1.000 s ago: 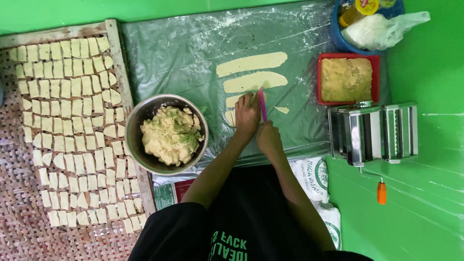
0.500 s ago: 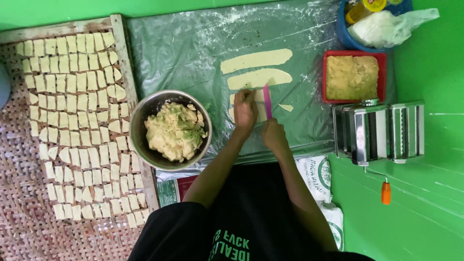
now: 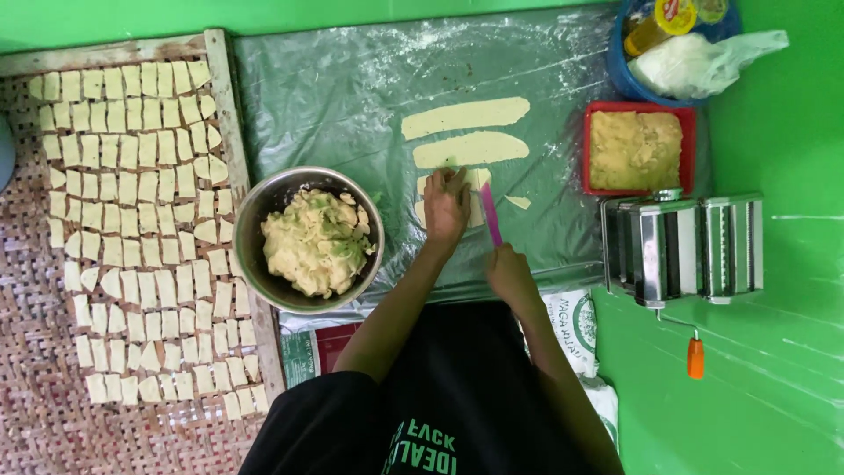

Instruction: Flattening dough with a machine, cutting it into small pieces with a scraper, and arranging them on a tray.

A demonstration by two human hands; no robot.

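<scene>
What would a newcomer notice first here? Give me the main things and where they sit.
First, the woven tray on the left, covered in rows of small cut dough pieces. Beside it stands a metal bowl heaped with filling. In the middle, the left hand presses a dough strip on the plastic sheet while the right hand holds a pink cutter; a pasta roller sits at right.

Under my left hand (image 3: 446,209) the dough strip (image 3: 470,186) is soft, matt and pale, lying on a glossy, crinkled plastic sheet (image 3: 352,97) dusted with flour. The cutter (image 3: 491,214) in my right hand (image 3: 510,274) is smooth pink plastic. Left of centre, the bowl (image 3: 255,211) is dull brushed metal holding lumpy dough. At the left, a woven rattan tray (image 3: 35,405) with a rough wooden frame. At the right, a shiny chromed metal roller machine (image 3: 681,246) beside a glossy red plastic tub (image 3: 687,149).
</scene>
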